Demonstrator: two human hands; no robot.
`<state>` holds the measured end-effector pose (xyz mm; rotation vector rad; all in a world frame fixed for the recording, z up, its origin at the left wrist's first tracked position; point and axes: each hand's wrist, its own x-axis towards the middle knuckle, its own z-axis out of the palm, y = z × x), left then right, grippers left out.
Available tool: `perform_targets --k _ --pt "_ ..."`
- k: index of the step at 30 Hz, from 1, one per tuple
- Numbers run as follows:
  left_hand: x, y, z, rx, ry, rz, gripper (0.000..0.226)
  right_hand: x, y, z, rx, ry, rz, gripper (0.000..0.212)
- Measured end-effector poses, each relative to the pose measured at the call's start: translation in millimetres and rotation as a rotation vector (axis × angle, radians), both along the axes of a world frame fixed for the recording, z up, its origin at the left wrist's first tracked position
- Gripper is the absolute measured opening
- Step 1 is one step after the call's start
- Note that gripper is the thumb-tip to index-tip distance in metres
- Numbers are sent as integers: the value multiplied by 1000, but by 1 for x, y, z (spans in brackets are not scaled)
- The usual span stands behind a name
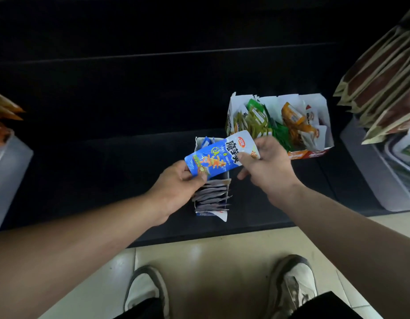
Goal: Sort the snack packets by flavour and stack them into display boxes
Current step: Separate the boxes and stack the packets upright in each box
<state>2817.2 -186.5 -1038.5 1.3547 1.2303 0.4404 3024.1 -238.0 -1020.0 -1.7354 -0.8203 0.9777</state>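
A blue and white snack packet (219,155) is held flat between both hands above a narrow display box (213,210) on the dark shelf. My left hand (178,187) pinches its lower blue end; my right hand (268,166) grips its upper white end. Several blue packets stand on edge in that narrow box, partly hidden by my left hand. Behind and to the right, a wider white display box (323,125) holds mixed green, orange and white packets (289,123).
A grey bin (383,180) stands at the right with tall brown pouches (383,84) leaning over it. A pale bin (8,162) with orange packets sits at the left edge. The dark shelf (107,169) stretches between them. My shoes stand on tiled floor below.
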Motion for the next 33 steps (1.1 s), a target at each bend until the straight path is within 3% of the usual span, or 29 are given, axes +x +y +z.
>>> perform_targets --k 4,7,11,17,22,29,33 --pt "3 0 -1 -17 16 32 20 -1 1 8 124 -9 -20 42" --pt "4 -3 -3 -11 23 45 29 1 1 14 183 -75 -63 37" --pt "1 -4 -6 5 48 55 26 16 9 25 193 -398 71 21" --pt "-2 -4 -3 -3 51 135 23 -8 3 14 263 -716 376 43" --pt "-4 -7 -5 -27 141 71 23 -11 10 13 417 -976 441 32" --pt "-5 -7 0 -23 74 -41 10 -5 6 -14 304 -851 574 18" --pt "-7 -10 -8 141 160 -109 16 -1 4 -19 214 -772 575 17"
